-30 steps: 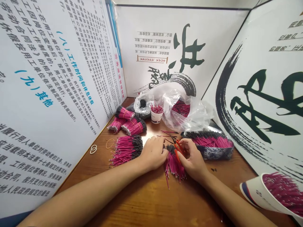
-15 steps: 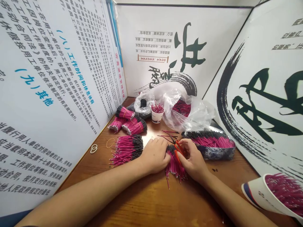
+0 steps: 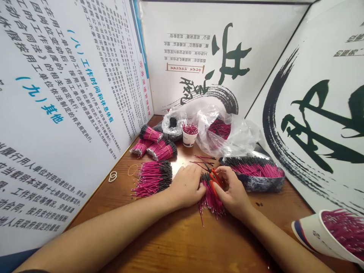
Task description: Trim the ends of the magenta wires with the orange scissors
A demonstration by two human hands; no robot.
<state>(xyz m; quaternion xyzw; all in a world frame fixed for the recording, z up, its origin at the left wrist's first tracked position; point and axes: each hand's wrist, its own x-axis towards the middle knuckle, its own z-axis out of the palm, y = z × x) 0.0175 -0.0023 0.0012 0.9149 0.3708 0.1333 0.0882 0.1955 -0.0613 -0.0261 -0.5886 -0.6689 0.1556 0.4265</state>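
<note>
My left hand (image 3: 186, 186) is closed, fingers curled down and thumb pressed against the left side of a small pile of magenta wires (image 3: 212, 201) with black ends. Its fingertips are hidden. In my right hand (image 3: 233, 193) are orange-handled pliers (image 3: 214, 182), their dark tip pointing up and left over the pile's black ends. A wider row of the same wires (image 3: 149, 176) lies left of my left hand. Past the pliers' tip, a few loose wires (image 3: 204, 157) rest on the table.
Banded wire bundles (image 3: 160, 149), a paper cup of wires (image 3: 189, 140) and a clear plastic bag (image 3: 241, 138) stand at the back. To the right are a wire-filled tray (image 3: 260, 183) and a tilted cup (image 3: 311, 233). Rubber bands (image 3: 113, 176) lie left. Printed panels (image 3: 196, 19) enclose the table.
My view has shifted slightly. Both hands, the pliers and the wires keep nearly the same position.
</note>
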